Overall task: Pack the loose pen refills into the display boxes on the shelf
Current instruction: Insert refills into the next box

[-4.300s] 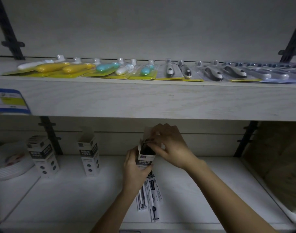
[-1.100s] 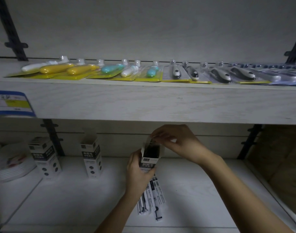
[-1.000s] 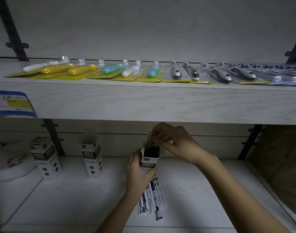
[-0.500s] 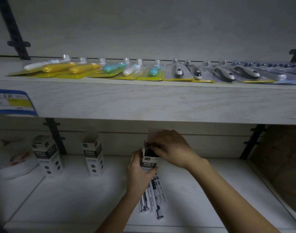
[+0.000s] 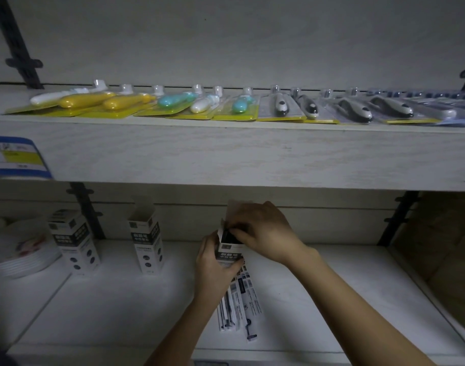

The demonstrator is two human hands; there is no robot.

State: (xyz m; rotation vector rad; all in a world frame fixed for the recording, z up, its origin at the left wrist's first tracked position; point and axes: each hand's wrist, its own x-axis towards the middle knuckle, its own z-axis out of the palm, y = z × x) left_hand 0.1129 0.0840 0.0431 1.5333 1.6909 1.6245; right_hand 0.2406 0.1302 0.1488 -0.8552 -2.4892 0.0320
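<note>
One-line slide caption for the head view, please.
Left hand grips an open display box on the lower shelf; right hand works at its mouth, loose refill packs in front.

A plain grey-white wall point(image 5: 226, 43) stands behind 2 pale wooden shelves. The upper shelf point(image 5: 226, 157) has a thick front edge, with a blue and yellow label point(image 5: 13, 158) at its left end. Black metal uprights point(image 5: 17, 48) run up the wall at both sides. The lower shelf point(image 5: 120, 307) is white, and a brown board point(image 5: 442, 233) stands at its right end. The light is dim, brightest on the lower shelf.
</note>
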